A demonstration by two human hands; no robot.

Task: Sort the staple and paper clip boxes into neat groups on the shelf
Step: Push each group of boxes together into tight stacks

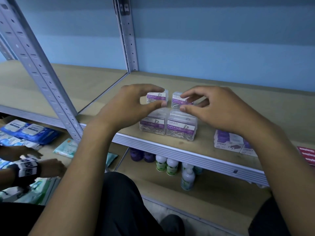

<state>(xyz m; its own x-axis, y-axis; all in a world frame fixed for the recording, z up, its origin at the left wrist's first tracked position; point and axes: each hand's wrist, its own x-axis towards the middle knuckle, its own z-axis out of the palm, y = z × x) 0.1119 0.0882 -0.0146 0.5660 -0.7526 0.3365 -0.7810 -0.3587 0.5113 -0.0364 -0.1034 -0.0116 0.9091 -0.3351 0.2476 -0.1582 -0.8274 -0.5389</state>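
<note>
Paper clip boxes (167,116) on wooden shelf (221,106), blue wall (204,40)

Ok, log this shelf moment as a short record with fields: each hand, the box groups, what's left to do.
left hand: pinches the rear left paper clip box
right hand: pinches the rear right paper clip box
front paper clip boxes: two clear ones, side by side at the shelf edge
paper clip group: four boxes, two rows of two
staple boxes: purple and white cluster to the right, apart from the clips, untouched
lower shelf: bottles
left to do: probably square up the rear row
</note>
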